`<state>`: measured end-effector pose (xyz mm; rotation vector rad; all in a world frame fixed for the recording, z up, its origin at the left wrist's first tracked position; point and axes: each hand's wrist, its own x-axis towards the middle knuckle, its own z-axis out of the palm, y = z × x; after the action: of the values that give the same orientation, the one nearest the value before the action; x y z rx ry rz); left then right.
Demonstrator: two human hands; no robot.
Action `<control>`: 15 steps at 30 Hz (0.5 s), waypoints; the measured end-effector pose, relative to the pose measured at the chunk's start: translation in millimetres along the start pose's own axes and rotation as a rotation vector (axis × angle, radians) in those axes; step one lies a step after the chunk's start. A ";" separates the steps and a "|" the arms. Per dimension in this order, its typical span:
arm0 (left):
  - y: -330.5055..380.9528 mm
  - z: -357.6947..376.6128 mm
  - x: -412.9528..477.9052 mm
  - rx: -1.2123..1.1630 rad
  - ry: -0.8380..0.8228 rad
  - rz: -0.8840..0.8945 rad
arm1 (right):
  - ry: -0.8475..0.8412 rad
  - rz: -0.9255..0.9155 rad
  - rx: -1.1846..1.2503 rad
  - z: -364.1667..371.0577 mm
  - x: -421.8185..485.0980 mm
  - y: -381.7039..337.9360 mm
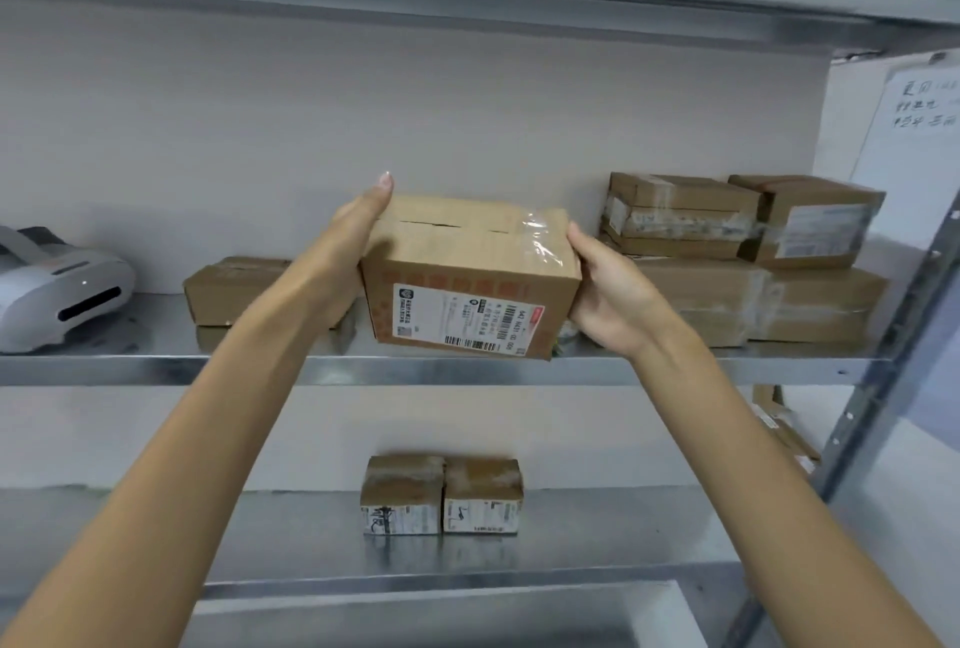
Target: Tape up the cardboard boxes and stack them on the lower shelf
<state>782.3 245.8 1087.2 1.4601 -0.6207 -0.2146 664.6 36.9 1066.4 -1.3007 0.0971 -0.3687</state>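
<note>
I hold a cardboard box [467, 284] in the air in front of the middle shelf [156, 341]. It has a white shipping label on its front and clear tape over its right end; the top seam shows a slit. My left hand [353, 237] lies flat against the box's left end, one straight fingertip rising past the far corner. My right hand [608, 294] grips the right end, thumb on top and fingers underneath. On the lower shelf [597, 523] below, two small taped boxes [402, 494] [483, 494] stand side by side.
A white label printer [57, 294] sits at the left of the middle shelf, with a brown box [234, 289] beside it. At the right, taped boxes [675, 216] [810, 221] lie on a wide flat box [753, 304]. A metal shelf post [883, 361] rises on the right.
</note>
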 end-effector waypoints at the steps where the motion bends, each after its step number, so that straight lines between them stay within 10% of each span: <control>1: 1.5 9.4 -12.9 0.008 0.001 -0.010 | 0.001 0.002 0.006 -7.1 -11.7 0.2; 15: -95.0 183.4 -139.6 -0.128 0.074 -0.336 | 0.193 0.326 0.172 -170.5 -164.5 79.6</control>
<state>594.6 146.2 956.8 1.4353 -0.2923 -0.4520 480.2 -50.4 921.9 -1.0551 0.4267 -0.2167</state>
